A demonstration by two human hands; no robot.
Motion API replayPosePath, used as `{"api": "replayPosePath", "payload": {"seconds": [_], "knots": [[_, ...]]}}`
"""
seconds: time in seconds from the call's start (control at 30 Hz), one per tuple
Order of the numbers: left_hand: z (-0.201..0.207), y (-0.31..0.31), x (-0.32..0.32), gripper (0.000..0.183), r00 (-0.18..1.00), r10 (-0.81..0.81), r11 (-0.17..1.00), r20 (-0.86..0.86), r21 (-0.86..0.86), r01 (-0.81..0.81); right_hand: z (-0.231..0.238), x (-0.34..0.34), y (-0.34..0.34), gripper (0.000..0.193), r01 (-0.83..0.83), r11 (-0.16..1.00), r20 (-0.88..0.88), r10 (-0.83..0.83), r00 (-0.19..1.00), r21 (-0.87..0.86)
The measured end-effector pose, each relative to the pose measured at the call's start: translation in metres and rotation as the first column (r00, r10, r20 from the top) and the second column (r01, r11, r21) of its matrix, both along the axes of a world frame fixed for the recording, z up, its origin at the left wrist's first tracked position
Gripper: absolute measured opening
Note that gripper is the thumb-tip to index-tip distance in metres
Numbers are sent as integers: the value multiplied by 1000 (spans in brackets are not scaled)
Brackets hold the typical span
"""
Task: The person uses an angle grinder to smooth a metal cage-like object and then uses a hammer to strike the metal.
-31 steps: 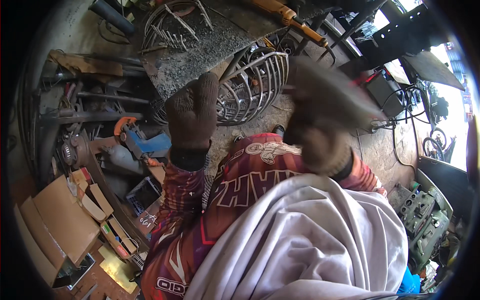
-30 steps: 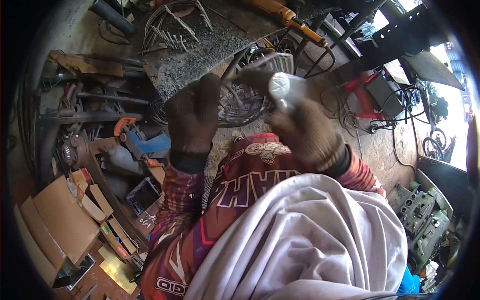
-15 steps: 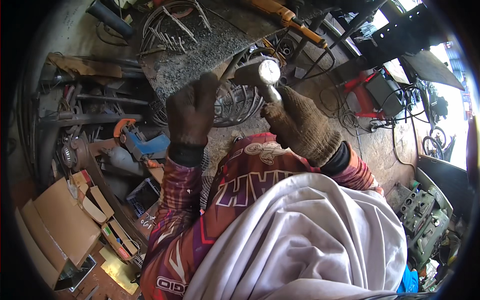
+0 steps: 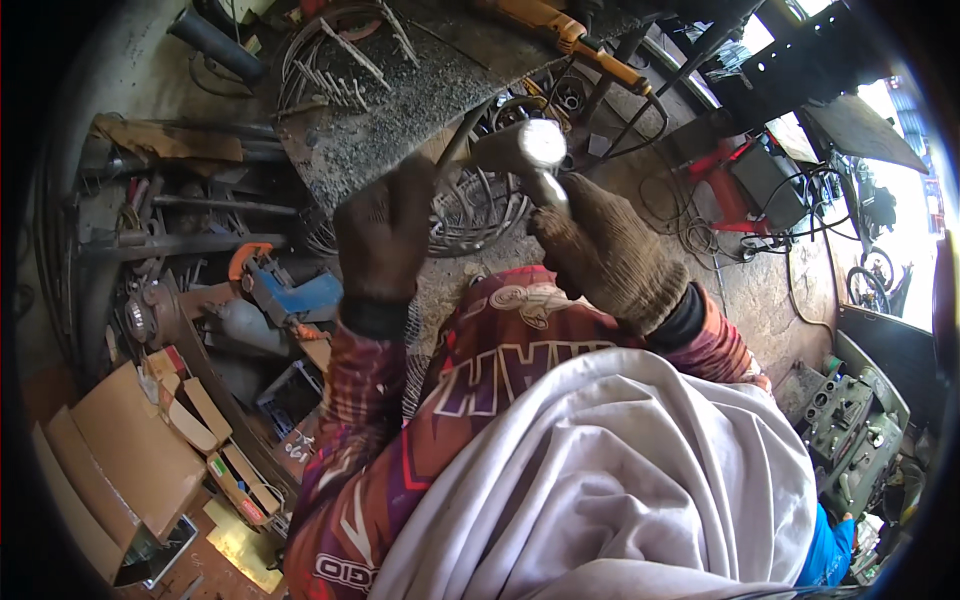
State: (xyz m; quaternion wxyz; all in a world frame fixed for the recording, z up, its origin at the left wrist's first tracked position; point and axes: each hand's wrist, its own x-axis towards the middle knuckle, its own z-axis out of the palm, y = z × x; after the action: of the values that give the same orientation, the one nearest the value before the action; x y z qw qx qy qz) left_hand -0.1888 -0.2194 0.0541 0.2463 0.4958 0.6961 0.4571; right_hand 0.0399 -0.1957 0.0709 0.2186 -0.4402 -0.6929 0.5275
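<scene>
My right hand (image 4: 605, 245), in a brown knitted glove, is closed around the short metal shaft of a hammer (image 4: 542, 146). The hammer's bright round face points up towards me, and its darker head reaches left towards my other hand. My left hand (image 4: 382, 235), in a dark glove, is closed in front of the near edge of a metal worktable (image 4: 340, 160). Whatever its fingers hold is hidden. Grey grit covers the tabletop, where several thin metal rods (image 4: 350, 55) lie or stand.
Coiled wire (image 4: 480, 225) hangs or lies below the table. An orange power tool (image 4: 615, 68) is at the far side. Cardboard boxes (image 4: 130, 450) and a blue-orange tool (image 4: 295, 295) are on the left. A red-grey machine (image 4: 745, 190) and a green machine (image 4: 855, 430) stand right.
The hammer and my right hand have shifted very slightly right and down. My left hand stays nearly in place. More blue cloth shows at the lower right.
</scene>
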Motion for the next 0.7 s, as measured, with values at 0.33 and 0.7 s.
{"api": "replayPosePath", "payload": {"seconds": [0.33,0.7], "knots": [[9,-4,-3,50,994,50,997,95,-60,-44,-7,27,-6,49,140,954,-412,-242,878,-264],[5,-8,-3,69,992,34,995,121,-102,-22,-25,46,-12,53,215,933,-448,-330,831,-288]]}}
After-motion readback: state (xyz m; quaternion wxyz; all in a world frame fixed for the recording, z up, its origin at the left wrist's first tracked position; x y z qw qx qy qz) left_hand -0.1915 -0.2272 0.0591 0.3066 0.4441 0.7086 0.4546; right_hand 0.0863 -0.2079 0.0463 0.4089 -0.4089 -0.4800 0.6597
